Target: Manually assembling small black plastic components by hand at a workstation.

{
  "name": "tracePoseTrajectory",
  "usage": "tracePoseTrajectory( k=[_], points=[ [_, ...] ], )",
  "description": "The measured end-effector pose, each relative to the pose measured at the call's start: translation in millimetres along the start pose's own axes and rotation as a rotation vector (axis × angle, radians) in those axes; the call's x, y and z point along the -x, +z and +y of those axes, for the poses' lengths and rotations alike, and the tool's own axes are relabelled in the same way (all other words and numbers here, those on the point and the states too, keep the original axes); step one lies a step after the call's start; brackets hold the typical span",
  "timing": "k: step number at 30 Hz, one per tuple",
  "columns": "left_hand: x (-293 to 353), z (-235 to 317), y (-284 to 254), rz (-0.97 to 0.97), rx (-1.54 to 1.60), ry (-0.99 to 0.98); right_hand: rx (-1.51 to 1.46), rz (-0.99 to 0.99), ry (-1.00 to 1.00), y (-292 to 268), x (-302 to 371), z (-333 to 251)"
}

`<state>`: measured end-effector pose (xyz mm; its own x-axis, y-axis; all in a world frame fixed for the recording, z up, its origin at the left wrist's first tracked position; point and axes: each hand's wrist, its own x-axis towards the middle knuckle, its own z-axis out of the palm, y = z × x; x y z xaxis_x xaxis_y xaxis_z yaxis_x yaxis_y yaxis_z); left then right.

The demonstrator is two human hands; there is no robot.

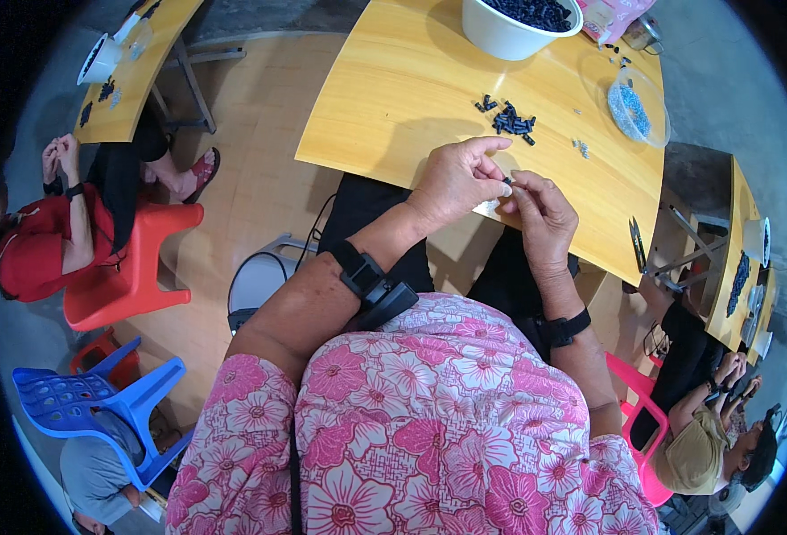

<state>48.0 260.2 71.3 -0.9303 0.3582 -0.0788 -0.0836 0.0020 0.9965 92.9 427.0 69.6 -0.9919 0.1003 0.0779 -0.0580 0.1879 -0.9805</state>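
Near the table's front edge my left hand [454, 185] pinches a small black piece [506, 181] between thumb and fingers. Close against it, the fingers of my right hand [547, 218] are pressed together at the same spot; what they hold, if anything, is too small to make out. Just beyond my hands lies a loose pile of short black cylindrical parts [511, 122]. To its right are several tiny silvery pieces [581, 148]. A clear round tub [658, 125] of small light-blue and clear bits stands farther right.
A white bowl [498, 40] full of black parts stands at the far side of the wooden table [366, 116]. Black thread snips [637, 244] lie by its right edge. A red stool [135, 267] with a seated person and a blue chair [135, 401] are left; others sit right.
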Motion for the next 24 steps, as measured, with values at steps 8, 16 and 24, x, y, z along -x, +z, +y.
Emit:
tracePoseTrajectory(
  k=[8, 16, 24],
  points=[
    [-1.4, -3.5, -0.6, -0.006, -0.007, 0.005, 0.1, -0.008, -0.04, -0.5, -1.2, -0.2],
    [-1.2, 2.7, 1.1, 0.005, -0.079, 0.009, 0.063, 0.0, 0.004, -2.6, -3.6, 8.5],
    [1.7, -2.6, 3.6, -0.018, -0.048, 0.041, 0.151, -0.039, -0.144, -3.2, 1.4, 16.0]
  ],
)
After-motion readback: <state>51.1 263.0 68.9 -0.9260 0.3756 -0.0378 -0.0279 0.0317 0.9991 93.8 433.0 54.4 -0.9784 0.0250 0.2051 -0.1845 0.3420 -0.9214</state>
